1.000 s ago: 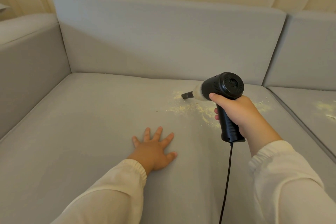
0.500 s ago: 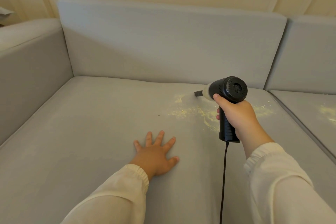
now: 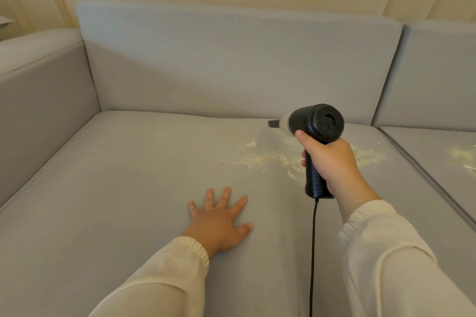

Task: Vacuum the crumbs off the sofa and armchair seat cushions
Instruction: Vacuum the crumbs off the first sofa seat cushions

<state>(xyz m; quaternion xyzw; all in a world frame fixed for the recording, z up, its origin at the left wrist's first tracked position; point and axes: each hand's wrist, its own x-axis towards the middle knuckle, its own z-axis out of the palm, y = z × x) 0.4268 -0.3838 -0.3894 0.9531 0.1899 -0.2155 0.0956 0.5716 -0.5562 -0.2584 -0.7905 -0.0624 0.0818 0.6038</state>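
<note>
Black plastic fills the right hand [image 3: 332, 162], whose fingers wrap the grip of the handheld vacuum [image 3: 315, 131], cord [image 3: 313, 252] trailing toward six o'clock. Since a second ago its nozzle [image 3: 273, 123] has swung from the crumbs [image 3: 268, 158] toward one o'clock, up to the rear seam, so the yellow scatter lies largely unswept at the hand's nine o'clock. The left hand [image 3: 221, 224] stays spread flat on the seat cushion [image 3: 116, 188]. More crumbs [image 3: 463, 156] wait at three o'clock on the neighbouring cushion [image 3: 432, 162]; most of the job seems undone.
</note>
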